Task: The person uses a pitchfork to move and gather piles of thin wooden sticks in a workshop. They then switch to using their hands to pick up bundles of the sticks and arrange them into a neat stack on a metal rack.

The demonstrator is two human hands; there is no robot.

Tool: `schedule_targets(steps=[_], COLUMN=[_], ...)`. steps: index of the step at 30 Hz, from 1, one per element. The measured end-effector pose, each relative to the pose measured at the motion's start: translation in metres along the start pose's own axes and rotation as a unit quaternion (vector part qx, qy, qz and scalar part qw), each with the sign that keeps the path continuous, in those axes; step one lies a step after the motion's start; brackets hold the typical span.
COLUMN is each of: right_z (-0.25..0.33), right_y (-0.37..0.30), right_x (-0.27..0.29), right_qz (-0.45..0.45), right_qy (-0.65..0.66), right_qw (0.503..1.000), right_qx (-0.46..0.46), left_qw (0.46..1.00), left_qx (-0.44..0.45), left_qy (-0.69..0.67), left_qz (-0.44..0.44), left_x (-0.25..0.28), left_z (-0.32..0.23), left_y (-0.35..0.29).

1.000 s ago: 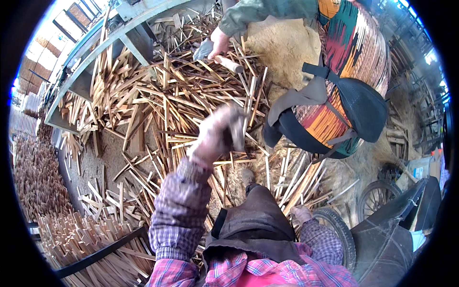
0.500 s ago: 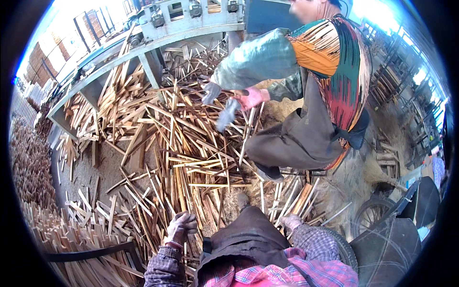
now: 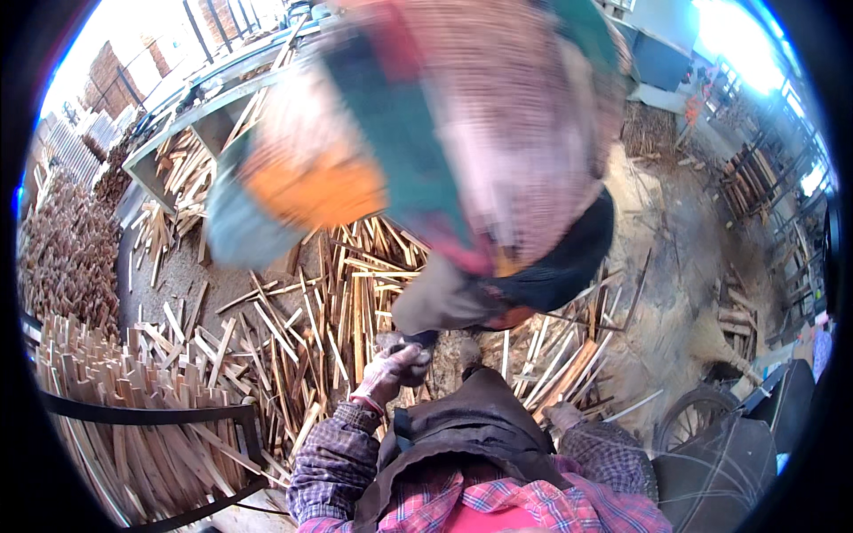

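Beside and beyond the left hand (image 3: 389,373), wooden sticks (image 3: 358,315), loosely heaped

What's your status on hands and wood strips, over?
Left hand forward, right hand lower, to the right; grips unclear. Wood strips loose ahead. Co-worker in the way, hiding some.

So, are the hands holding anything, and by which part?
It cannot be told: the left hand is curled, with no held thing clearly showing, and the right hand is too indistinct.
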State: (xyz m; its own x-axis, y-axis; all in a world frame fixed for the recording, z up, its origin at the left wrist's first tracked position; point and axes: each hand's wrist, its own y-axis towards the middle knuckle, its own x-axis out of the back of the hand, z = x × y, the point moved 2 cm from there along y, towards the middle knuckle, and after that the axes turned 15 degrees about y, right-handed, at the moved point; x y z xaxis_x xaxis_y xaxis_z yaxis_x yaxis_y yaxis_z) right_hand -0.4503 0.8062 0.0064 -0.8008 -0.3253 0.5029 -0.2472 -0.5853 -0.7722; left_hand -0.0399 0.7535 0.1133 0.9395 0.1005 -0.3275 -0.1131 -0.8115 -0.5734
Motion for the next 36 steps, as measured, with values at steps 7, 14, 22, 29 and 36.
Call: schedule_targets(steps=[7, 14, 22, 29, 36], right_z=[0.008, 0.088, 0.272, 0.428, 0.539], right_y=[0.05, 0.079, 0.173, 0.213, 0.225], right_x=[-0.012, -0.026, 0.008, 0.019, -0.026], right_qz=[-0.048, -0.105, 0.418, 0.072, 0.264], right_qy=[0.017, 0.142, 0.586, 0.489, 0.452], right_qw=[0.995, 0.977, 0.574, 0.848, 0.83], right_qx=[0.091, 0.116, 0.391, 0.193, 0.194], left_qw=[0.952, 0.919, 0.993, 0.992, 0.994], left_qx=[0.128, 0.231, 0.054, 0.021, 0.023], left_qy=[0.263, 0.294, -0.068, -0.095, -0.108], left_qz=[-0.093, -0.124, -0.082, -0.075, 0.021], left_x=[0.013, 0.009, -0.048, -0.054, -0.093], left_z=[0.027, 0.022, -0.032, -0.128, -0.204], left_y=[-0.06, -0.054, 0.034, 0.206, 0.311])
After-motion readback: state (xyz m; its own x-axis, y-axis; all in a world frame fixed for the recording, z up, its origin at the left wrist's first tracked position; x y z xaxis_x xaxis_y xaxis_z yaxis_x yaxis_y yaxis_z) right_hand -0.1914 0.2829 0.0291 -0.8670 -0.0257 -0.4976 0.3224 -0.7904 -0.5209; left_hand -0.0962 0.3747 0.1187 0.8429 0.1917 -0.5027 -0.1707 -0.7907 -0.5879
